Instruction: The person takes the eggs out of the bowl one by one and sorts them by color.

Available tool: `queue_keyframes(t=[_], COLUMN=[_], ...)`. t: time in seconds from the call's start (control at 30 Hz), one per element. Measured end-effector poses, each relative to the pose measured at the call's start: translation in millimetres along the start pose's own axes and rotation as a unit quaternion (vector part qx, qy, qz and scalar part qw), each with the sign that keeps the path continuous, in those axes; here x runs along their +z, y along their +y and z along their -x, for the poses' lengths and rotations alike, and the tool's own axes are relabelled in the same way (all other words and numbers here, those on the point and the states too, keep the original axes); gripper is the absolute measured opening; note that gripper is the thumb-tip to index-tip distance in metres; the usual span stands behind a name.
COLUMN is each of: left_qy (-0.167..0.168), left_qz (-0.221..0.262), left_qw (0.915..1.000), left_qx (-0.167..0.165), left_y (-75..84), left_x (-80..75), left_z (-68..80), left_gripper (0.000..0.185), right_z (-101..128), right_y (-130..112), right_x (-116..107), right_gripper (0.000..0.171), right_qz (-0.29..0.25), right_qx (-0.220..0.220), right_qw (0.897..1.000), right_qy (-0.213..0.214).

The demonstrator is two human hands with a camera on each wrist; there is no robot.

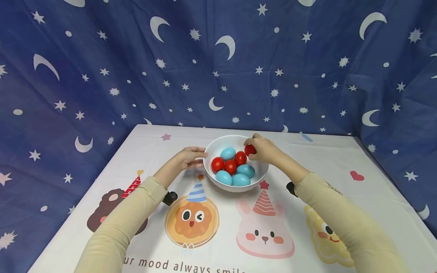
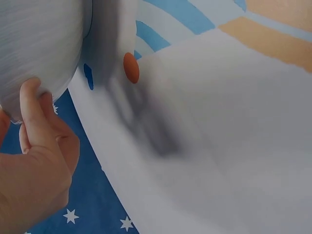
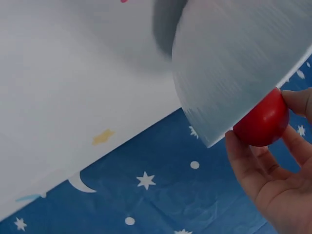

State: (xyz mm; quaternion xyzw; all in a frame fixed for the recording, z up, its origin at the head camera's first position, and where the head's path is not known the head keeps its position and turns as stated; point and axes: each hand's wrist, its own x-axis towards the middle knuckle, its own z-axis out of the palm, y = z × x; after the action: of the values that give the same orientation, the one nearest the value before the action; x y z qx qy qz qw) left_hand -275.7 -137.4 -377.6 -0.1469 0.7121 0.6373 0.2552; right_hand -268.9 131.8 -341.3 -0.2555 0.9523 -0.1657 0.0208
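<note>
Nearest me, my cream sleeves (image 1: 126, 216) run up to both hands. My right hand (image 1: 264, 149) has its fingers (image 3: 243, 156) curled round a red egg (image 3: 261, 122) at the far right rim of the white bowl (image 1: 261, 172). My left hand (image 1: 187, 157) rests straight fingers (image 2: 34, 114) against the bowl's left wall. Inside lie red eggs (image 1: 230, 166) and blue eggs (image 1: 241, 179). The surface (image 1: 341, 159) wears a cartoon-animal cloth; a starry blue curtain (image 1: 218, 64) hangs behind.

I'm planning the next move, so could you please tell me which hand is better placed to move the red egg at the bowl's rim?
Right. The right hand already pinches that red egg at the rim, while the left hand steadies the bowl.
</note>
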Motion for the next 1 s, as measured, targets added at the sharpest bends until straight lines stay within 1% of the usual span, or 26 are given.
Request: queue_keyframes(t=[0.13, 0.27, 0.57, 0.7, 1.0], left_qy=[0.006, 0.007, 0.010, 0.007, 0.010], left_qz=[0.001, 0.003, 0.029, 0.031, 0.027], left_qw=[1.0000, 1.0000, 0.9995, 0.9995, 0.9996], left_qx=[-0.002, 0.006, 0.000, -0.001, 0.001], left_y=[-0.1, -0.6, -3.3, -3.6, -4.7], left_x=[1.1, 1.6, -0.1, -1.0, 0.3], left_z=[0.3, 1.1, -1.1, -0.8, -0.3], left_gripper=[0.046, 0.046, 0.047, 0.047, 0.047], right_z=[4.4, 8.6, 22.5, 30.1, 48.1], right_y=[4.3, 7.4, 12.0, 16.5, 27.7], right_x=[-3.6, -6.1, -12.9, -15.7, -16.4], right_gripper=[0.040, 0.041, 0.038, 0.037, 0.039], right_qz=[-0.037, -0.055, -0.090, -0.095, -0.104], right_qx=[0.005, 0.018, 0.049, 0.058, 0.090], right_qw=[0.999, 0.997, 0.991, 0.989, 0.985], right_qy=[0.037, 0.059, 0.084, 0.095, 0.104])
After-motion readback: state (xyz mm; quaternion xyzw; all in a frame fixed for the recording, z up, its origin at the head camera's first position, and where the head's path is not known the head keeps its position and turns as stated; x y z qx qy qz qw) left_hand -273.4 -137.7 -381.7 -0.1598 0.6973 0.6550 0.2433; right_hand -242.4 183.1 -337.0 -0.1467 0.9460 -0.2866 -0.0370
